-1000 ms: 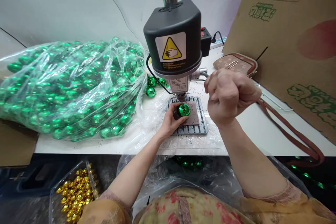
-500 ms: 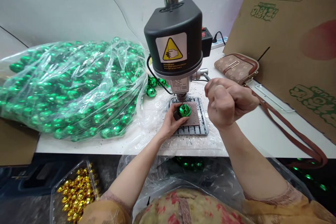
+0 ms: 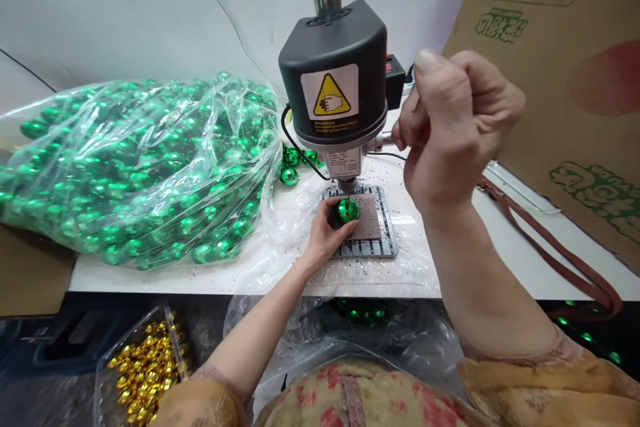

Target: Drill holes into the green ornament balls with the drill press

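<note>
My left hand (image 3: 327, 230) pinches a shiny green faceted ball (image 3: 349, 211) between thumb and fingers. The ball rests on a pinkish-brown square pad (image 3: 369, 223) over the slotted grey base plate (image 3: 388, 240) of a small bench drill press (image 3: 333, 73). Directly above the ball is the drill chuck (image 3: 347, 184), its bit close to or touching the ball's top. My right hand (image 3: 457, 127) is raised in a fist at the right of the machine, closed on the feed lever (image 3: 384, 141); the lever's outer end is hidden inside the fist.
A big clear bag of green balls (image 3: 150, 167) fills the left side; a few loose green balls (image 3: 289, 176) lie behind. Cardboard (image 3: 565, 80) and a brown strap (image 3: 560, 253) are at right. Below stands a clear bin of gold balls (image 3: 150, 367). Dark shavings surround the base.
My right hand has swung up and back, now covering the patterned pouch. The green ball has shifted slightly left and looks turned or tipped in my left hand, which otherwise stays put.
</note>
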Available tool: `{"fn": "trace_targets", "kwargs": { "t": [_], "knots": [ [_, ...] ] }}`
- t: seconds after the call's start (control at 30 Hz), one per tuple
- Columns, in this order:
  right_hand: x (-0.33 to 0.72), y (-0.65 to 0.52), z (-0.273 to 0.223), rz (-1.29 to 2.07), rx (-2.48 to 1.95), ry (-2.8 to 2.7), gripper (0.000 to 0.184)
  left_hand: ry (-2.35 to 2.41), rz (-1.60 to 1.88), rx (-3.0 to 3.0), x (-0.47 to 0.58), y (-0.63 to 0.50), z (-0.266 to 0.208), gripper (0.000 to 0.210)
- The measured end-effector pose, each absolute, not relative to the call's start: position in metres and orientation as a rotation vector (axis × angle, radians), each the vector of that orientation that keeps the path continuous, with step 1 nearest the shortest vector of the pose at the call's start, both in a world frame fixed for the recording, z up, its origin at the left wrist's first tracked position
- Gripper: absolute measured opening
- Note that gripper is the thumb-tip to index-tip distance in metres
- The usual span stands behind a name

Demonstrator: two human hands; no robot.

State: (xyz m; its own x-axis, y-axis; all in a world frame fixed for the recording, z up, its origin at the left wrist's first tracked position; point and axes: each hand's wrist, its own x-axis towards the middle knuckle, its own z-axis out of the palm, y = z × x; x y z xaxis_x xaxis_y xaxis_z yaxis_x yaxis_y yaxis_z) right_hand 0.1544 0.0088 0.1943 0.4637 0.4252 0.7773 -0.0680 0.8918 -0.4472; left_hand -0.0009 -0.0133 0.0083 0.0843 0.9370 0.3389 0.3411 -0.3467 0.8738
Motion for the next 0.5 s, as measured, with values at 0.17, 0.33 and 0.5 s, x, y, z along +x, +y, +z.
{"fn": "trace_targets", "kwargs": {
  "t": [0.17, 0.33, 0.5],
  "knots": [
    [0.157, 0.017, 0.197, 0.3, -0.378, -1.057, 0.053, 1.17, 1.421, 2.159, -0.008, -0.078, 0.013, 0.052],
    [0.156, 0.017, 0.194, 0.298, -0.361, -1.034, 0.051, 0.563, 0.974, 2.99, -0.013, -0.139, 0.001, 0.038],
    [0.156, 0.015, 0.193, 0.325, -0.31, -1.03, 0.046, 0.672, 1.078, 2.944, -0.029, -0.126, -0.005, 0.043]
  ]
}}
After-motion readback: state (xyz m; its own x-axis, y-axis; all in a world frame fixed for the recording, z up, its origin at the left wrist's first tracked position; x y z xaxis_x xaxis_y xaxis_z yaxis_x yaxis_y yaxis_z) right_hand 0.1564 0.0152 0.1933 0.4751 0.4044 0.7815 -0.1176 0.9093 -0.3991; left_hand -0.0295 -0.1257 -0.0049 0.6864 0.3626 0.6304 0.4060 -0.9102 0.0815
